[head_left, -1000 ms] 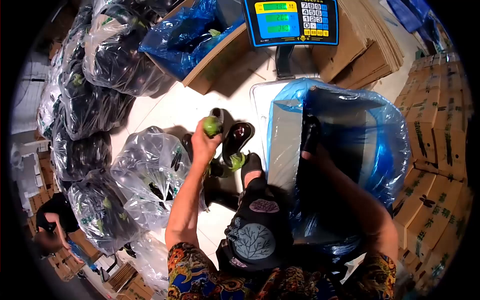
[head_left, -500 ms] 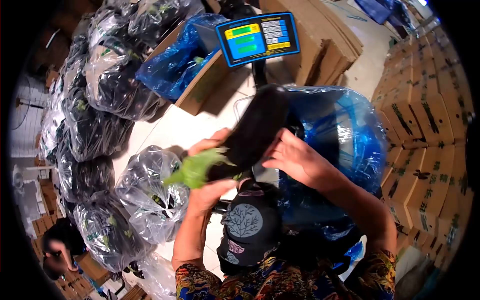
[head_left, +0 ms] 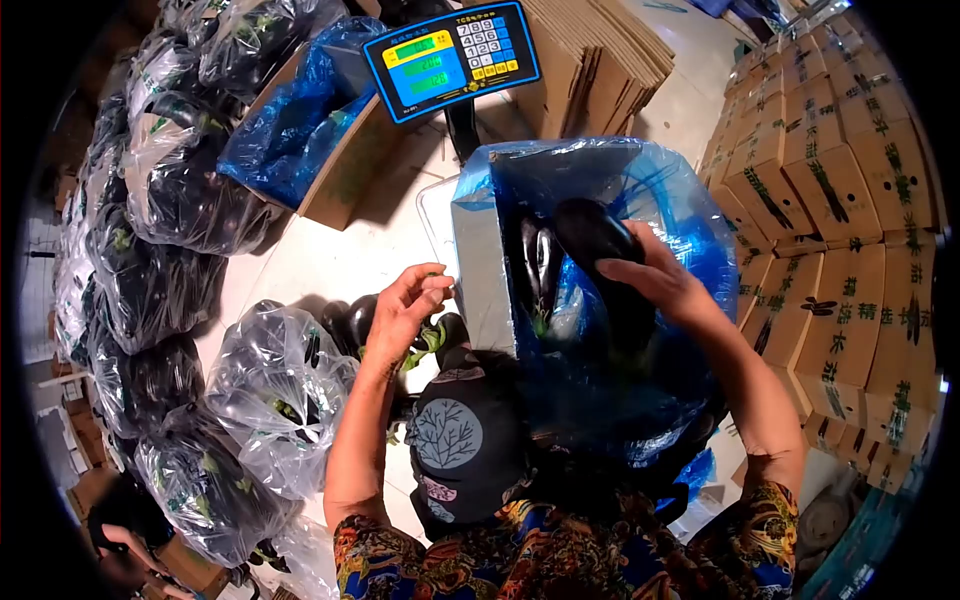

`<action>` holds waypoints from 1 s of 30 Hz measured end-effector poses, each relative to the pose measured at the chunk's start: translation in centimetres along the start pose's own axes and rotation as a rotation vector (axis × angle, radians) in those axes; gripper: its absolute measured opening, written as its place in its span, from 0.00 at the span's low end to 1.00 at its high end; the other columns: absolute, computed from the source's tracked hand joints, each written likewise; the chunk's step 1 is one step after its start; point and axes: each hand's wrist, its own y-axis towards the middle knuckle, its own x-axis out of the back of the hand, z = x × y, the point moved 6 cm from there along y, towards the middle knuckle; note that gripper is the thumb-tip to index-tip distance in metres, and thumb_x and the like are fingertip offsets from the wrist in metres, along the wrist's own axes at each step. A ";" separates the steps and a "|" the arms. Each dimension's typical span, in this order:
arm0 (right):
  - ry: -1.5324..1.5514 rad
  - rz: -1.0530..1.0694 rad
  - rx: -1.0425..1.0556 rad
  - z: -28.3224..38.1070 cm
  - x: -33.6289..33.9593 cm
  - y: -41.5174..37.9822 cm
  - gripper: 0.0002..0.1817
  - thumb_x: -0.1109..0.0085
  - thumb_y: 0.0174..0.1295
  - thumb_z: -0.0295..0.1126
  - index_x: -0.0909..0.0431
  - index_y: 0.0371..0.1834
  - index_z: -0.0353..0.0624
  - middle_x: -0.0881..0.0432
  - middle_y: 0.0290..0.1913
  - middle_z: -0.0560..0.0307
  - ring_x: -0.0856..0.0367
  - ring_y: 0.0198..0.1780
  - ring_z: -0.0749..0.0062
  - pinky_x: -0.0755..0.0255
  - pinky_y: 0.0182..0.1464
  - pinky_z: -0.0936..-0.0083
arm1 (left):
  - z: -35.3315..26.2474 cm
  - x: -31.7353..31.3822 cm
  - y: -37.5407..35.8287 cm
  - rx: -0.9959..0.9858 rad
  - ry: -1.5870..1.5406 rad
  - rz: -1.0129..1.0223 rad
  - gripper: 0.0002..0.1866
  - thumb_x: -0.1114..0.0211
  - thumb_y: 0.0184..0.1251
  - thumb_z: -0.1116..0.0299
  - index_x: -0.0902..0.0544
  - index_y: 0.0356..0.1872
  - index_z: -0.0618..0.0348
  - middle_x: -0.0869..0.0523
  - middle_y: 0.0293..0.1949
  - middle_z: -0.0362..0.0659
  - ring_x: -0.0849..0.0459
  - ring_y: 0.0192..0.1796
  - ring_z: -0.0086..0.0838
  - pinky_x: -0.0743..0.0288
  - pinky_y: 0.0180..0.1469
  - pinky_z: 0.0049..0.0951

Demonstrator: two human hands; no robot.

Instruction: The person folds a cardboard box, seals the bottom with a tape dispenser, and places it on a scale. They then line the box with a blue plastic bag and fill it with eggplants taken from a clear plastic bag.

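My right hand [head_left: 655,272] grips a dark eggplant [head_left: 592,232] over a carton [head_left: 478,265] lined with a blue plastic bag [head_left: 700,230]. Inside the liner lie other eggplants [head_left: 540,265], one with its green stem end toward me. The lower end of the held eggplant is in shadow and blurred. To the left of the carton, my left hand [head_left: 400,312] hovers with loosely bent fingers, and I see nothing in it. Close beside that hand are loose eggplants [head_left: 357,322] with green caps [head_left: 428,342], partly hidden by my arm and a dark patterned cap.
A scale display [head_left: 452,60] stands beyond the carton. Another blue-lined carton [head_left: 345,185] is at upper left. Clear bags of eggplants [head_left: 180,185] pile along the left. Flat cardboard [head_left: 590,65] leans behind; printed cartons [head_left: 840,330] stack at right. Another person [head_left: 125,530] is at lower left.
My right hand has carried the eggplant rightward, from in front of me to over the lined carton. My left hand has let go of it and stayed on the left.
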 end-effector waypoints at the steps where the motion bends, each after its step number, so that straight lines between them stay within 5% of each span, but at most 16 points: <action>1: -0.214 -0.115 0.140 -1.4 -0.1 1.3 0.35 0.33 0.56 0.39 0.37 0.62 0.31 0.24 0.48 0.42 0.21 0.45 0.59 0.26 0.44 0.71 | 1.4 0.3 0.4 -0.007 0.005 -0.011 0.16 0.40 0.68 0.72 0.23 0.55 0.62 0.15 0.46 0.42 0.18 0.47 0.25 0.27 0.50 0.24; 3: -0.641 -0.345 0.422 -2.1 -1.4 2.7 0.36 0.33 0.56 0.37 0.37 0.63 0.29 0.24 0.48 0.36 0.20 0.47 0.51 0.25 0.45 0.67 | 4.4 0.8 1.2 0.016 -0.016 -0.032 0.15 0.40 0.68 0.72 0.22 0.54 0.62 0.14 0.43 0.42 0.19 0.43 0.22 0.26 0.46 0.21; 4: -0.714 -0.372 0.314 -2.4 -1.8 3.0 0.37 0.34 0.54 0.36 0.37 0.64 0.28 0.25 0.45 0.34 0.21 0.44 0.45 0.26 0.45 0.61 | 5.5 1.1 1.3 0.063 -0.041 -0.068 0.14 0.40 0.69 0.72 0.22 0.53 0.63 0.15 0.40 0.41 0.20 0.40 0.20 0.26 0.43 0.18; 7: -1.176 -0.407 0.324 -1.6 -4.3 4.4 0.38 0.35 0.54 0.40 0.36 0.66 0.30 0.26 0.39 0.43 0.22 0.42 0.52 0.25 0.43 0.64 | 9.3 3.0 1.0 0.125 0.078 -0.131 0.12 0.42 0.68 0.74 0.21 0.51 0.62 0.16 0.37 0.38 0.21 0.39 0.20 0.26 0.41 0.21; 8: -1.301 -0.452 0.420 -2.4 -4.7 5.2 0.39 0.34 0.51 0.41 0.35 0.66 0.32 0.27 0.36 0.47 0.23 0.38 0.57 0.26 0.35 0.66 | 10.8 3.9 0.8 0.138 0.078 -0.159 0.12 0.42 0.67 0.74 0.21 0.50 0.63 0.17 0.37 0.38 0.21 0.38 0.19 0.27 0.41 0.21; 11: -1.512 -0.521 0.474 -5.5 -5.0 8.2 0.40 0.34 0.51 0.43 0.34 0.65 0.32 0.27 0.37 0.48 0.23 0.39 0.57 0.28 0.34 0.68 | 14.0 6.0 0.1 0.165 0.127 -0.210 0.11 0.41 0.68 0.73 0.21 0.49 0.63 0.17 0.36 0.37 0.22 0.36 0.19 0.28 0.39 0.20; 16: -1.170 -0.343 0.348 -9.4 -5.5 10.2 0.49 0.29 0.40 0.32 0.43 0.69 0.29 0.26 0.42 0.41 0.24 0.40 0.53 0.26 0.41 0.63 | 16.5 6.7 -0.8 0.176 0.185 -0.241 0.10 0.41 0.69 0.72 0.22 0.48 0.63 0.20 0.33 0.35 0.25 0.32 0.17 0.30 0.36 0.20; 22: -1.163 -0.396 0.204 -11.9 -5.6 13.1 0.48 0.32 0.40 0.33 0.43 0.67 0.28 0.28 0.47 0.35 0.26 0.46 0.44 0.29 0.45 0.55 | 19.7 6.0 0.2 0.182 0.058 -0.186 0.09 0.40 0.66 0.74 0.21 0.46 0.62 0.20 0.31 0.38 0.25 0.31 0.21 0.29 0.36 0.23; 23: -1.199 -0.359 0.153 -11.9 -5.8 13.6 0.48 0.31 0.40 0.34 0.43 0.67 0.29 0.29 0.49 0.34 0.27 0.47 0.43 0.29 0.45 0.54 | 19.1 6.7 0.4 0.053 0.248 -0.275 0.10 0.39 0.65 0.74 0.21 0.47 0.63 0.20 0.31 0.40 0.23 0.32 0.24 0.28 0.38 0.25; 25: -1.344 -0.653 0.690 -10.8 -6.6 11.6 0.49 0.30 0.40 0.34 0.45 0.69 0.33 0.34 0.59 0.33 0.28 0.52 0.41 0.29 0.49 0.52 | 17.2 7.7 -0.1 -0.185 0.641 -0.473 0.12 0.38 0.63 0.74 0.21 0.48 0.65 0.18 0.32 0.44 0.19 0.35 0.29 0.25 0.41 0.29; 27: -1.100 -0.377 0.150 -11.3 -5.8 12.4 0.49 0.31 0.45 0.34 0.50 0.72 0.42 0.36 0.63 0.34 0.29 0.56 0.40 0.27 0.51 0.49 | 16.2 9.3 -0.5 -0.195 0.834 -0.537 0.19 0.36 0.59 0.74 0.21 0.52 0.64 0.18 0.46 0.54 0.17 0.46 0.45 0.23 0.48 0.37; 30: -1.175 -0.328 0.094 -12.0 -6.0 14.0 0.39 0.37 0.54 0.33 0.44 0.69 0.40 0.32 0.56 0.34 0.26 0.49 0.45 0.26 0.46 0.55 | 16.6 10.3 0.3 -0.147 1.008 -0.550 0.24 0.33 0.57 0.71 0.24 0.56 0.64 0.21 0.51 0.55 0.22 0.53 0.49 0.25 0.52 0.41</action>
